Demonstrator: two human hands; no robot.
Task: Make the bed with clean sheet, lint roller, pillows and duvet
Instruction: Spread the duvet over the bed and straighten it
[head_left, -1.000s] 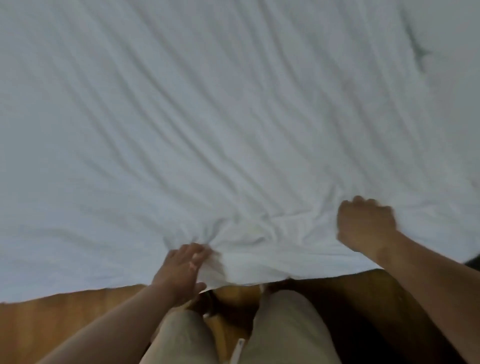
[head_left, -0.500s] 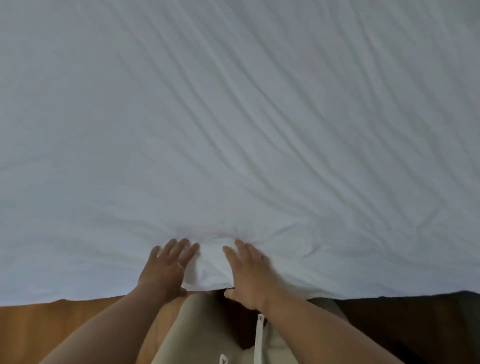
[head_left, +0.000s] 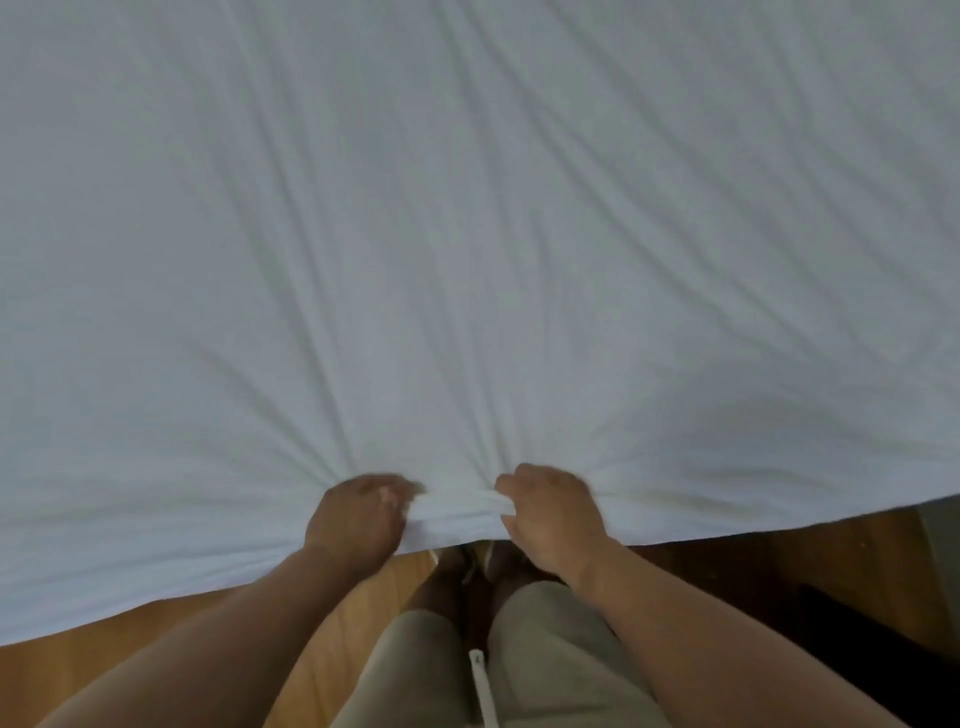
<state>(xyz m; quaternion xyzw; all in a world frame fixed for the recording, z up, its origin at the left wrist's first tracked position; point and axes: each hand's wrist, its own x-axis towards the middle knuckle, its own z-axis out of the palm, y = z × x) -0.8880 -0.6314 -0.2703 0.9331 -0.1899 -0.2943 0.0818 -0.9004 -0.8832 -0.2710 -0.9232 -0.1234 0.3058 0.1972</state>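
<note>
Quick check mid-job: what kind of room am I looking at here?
Most likely a bedroom: a broad white sheet stretches over a bed-sized surface, the left hand and right hand grip its near edge, and a wooden floor shows below.

Both bare forearms are extended forward from the lower corners of the view, converging toward the midline. The left hand (head_left: 358, 519) and the right hand (head_left: 550, 514) are held knuckles up, close together but apart, fingers (head_left: 387, 493) curled into a bunched fold at the near edge of the sheet (head_left: 467, 260).
</note>
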